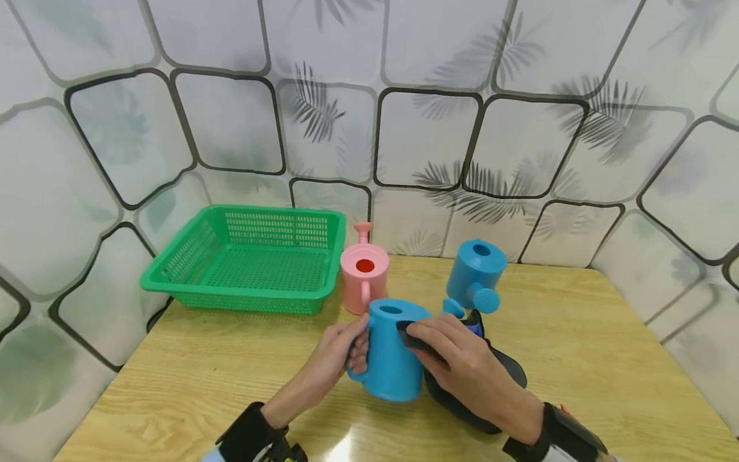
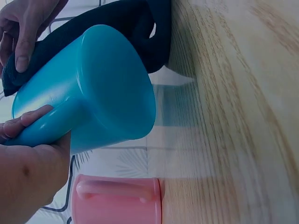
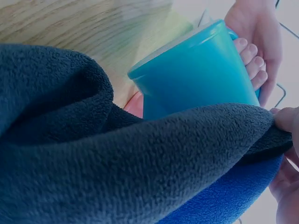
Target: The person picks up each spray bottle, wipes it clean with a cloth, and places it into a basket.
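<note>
By its handle, my left hand [image 1: 337, 353] grips a blue watering can [image 1: 392, 366], lifted off the table and tilted, as its bare underside in the left wrist view shows. My right hand [image 1: 470, 362] pinches a dark grey cloth [image 3: 140, 163] with a bright blue side and holds its edge against the can near the top. The rest of the cloth hangs in folds beside the can. A small blue spout head [image 1: 453, 308] shows beyond the right hand. Just behind the held can stands a pink watering can [image 1: 351, 289] with a red inside.
A green plastic basket [image 1: 242, 298] stands at the back left, with nothing seen in it. Another blue watering can [image 1: 470, 273] is at the back right, its spout towards me. Patterned walls [image 1: 427, 141] enclose the wooden table [image 1: 600, 359] at the back and sides.
</note>
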Demonstrator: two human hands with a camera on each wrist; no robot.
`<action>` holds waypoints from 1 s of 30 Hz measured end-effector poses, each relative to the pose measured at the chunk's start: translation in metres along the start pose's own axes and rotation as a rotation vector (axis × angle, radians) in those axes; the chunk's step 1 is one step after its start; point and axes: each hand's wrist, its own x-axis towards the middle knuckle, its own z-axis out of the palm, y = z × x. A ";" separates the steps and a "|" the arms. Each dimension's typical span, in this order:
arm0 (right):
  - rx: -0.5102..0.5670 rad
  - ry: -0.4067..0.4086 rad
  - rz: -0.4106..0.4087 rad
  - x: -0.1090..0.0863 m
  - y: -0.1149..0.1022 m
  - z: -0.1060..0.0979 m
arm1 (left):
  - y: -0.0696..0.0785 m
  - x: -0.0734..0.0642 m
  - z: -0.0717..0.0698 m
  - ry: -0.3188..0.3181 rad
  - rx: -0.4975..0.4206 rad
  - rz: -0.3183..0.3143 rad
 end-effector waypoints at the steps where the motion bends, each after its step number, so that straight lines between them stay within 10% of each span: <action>1: 0.005 -0.009 -0.001 0.000 -0.001 0.000 | 0.000 0.000 0.000 0.001 0.003 0.002; 19: 0.025 -0.181 -0.243 -0.009 -0.014 0.021 | 0.006 0.007 -0.001 0.170 -0.089 -0.004; 30: -0.004 -0.236 -0.310 -0.008 -0.016 0.012 | 0.009 0.005 -0.002 0.119 -0.104 -0.008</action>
